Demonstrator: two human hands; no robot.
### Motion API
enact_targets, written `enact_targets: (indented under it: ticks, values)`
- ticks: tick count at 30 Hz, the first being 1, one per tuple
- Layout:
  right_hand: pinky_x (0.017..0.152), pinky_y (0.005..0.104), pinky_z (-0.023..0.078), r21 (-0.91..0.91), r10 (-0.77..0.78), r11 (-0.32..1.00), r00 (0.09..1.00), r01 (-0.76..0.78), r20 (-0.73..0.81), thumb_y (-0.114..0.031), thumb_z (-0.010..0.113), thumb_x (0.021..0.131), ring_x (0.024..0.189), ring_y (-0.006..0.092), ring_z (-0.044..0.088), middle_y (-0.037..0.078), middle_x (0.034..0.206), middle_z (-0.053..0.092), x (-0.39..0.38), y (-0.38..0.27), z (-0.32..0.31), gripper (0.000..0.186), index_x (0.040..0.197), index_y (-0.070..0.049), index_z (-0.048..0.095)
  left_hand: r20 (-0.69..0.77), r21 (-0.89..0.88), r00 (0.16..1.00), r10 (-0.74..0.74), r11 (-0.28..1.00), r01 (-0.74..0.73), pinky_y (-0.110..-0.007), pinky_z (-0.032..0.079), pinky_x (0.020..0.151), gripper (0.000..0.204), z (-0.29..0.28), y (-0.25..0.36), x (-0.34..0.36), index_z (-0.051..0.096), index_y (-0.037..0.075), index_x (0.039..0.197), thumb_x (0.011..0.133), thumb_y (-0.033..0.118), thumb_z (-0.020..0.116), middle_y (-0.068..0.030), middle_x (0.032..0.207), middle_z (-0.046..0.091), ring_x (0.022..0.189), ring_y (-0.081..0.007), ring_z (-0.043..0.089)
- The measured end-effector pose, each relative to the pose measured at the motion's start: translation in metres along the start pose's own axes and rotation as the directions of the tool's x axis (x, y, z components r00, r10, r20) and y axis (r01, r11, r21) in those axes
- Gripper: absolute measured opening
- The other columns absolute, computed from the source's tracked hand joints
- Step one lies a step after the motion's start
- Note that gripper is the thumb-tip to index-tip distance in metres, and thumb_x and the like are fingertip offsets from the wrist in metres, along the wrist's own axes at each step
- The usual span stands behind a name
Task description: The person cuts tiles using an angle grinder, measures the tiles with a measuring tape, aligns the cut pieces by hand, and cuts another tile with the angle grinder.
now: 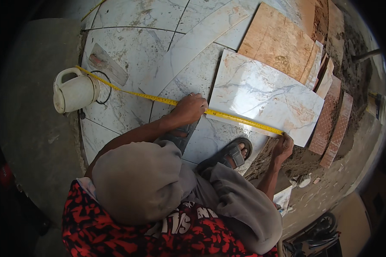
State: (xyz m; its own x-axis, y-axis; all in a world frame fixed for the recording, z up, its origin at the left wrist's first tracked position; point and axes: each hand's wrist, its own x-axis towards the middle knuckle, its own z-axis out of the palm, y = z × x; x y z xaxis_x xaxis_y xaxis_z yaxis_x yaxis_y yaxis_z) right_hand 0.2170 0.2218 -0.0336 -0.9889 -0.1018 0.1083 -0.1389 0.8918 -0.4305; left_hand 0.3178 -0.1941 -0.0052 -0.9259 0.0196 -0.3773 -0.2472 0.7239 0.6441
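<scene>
A yellow tape measure blade (244,121) runs across a white marbled tile (266,92), along the edge nearest me. My left hand (190,108) is closed on the blade at the tile's left corner. Past that hand, the blade stretches on to the left over the floor tiles, reaching a white jug (76,93). My right hand (283,146) pinches the blade's right end near the tile's lower right part. The tape's case cannot be made out.
A trowel (109,64) lies on the marbled floor tiles (128,47) at the left. Brown-backed tile pieces (278,40) are stacked beyond the white tile. Ridged reddish tile strips (326,118) lie at the right by loose soil (283,165). My sandalled foot (233,156) stands close to the tile.
</scene>
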Motion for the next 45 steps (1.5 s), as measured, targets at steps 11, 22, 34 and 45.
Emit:
enact_targets:
  ticks: [11,22,34,45]
  values:
    - [0.078,0.0418,0.052,-0.042,-0.014,0.999,0.999,0.012,-0.048,-0.003,0.066,0.087,0.088,0.033,0.065,0.014,0.093,0.069,-0.006,0.006,-0.004,0.011,0.098,-0.003,0.068,0.172,-0.108,0.976,-0.132,0.982,0.152,-0.051,0.043,0.089,0.02,0.016,-0.015,0.02,0.069,0.009,0.09,0.088,0.023,0.055,-0.0109,0.102,0.069,0.105,-0.0319,0.061]
    - [0.076,0.0384,0.051,-0.056,-0.061,0.997,0.997,0.058,-0.049,-0.002,0.065,0.088,0.084,0.0294,0.065,0.013,0.091,0.068,0.003,0.002,0.002,0.013,0.101,-0.001,0.067,0.107,-0.07,0.979,-0.172,0.981,0.18,-0.052,0.04,0.09,0.02,0.015,-0.009,0.01,0.07,0.011,0.094,0.089,0.025,0.056,-0.0077,0.102,0.068,0.102,-0.0311,0.061]
    - [0.079,0.0422,0.052,-0.062,-0.05,0.997,0.998,0.048,-0.028,-0.002,0.064,0.087,0.089,0.0331,0.064,0.014,0.093,0.069,-0.001,0.003,0.004,0.012,0.098,-0.001,0.068,0.134,-0.062,0.974,-0.181,0.98,0.191,-0.05,0.042,0.091,0.019,0.017,-0.011,0.014,0.069,0.009,0.092,0.089,0.02,0.053,-0.0107,0.102,0.068,0.102,-0.0333,0.061]
    - [0.077,0.0406,0.051,-0.044,-0.08,0.996,0.996,0.078,-0.036,-0.002,0.067,0.088,0.086,0.0322,0.064,0.015,0.093,0.068,0.0,0.003,0.004,0.011,0.099,-0.001,0.066,0.104,-0.066,0.979,-0.174,0.981,0.181,-0.049,0.039,0.088,0.017,0.016,-0.01,0.011,0.065,0.009,0.093,0.089,0.023,0.057,-0.0095,0.1,0.067,0.102,-0.0321,0.06]
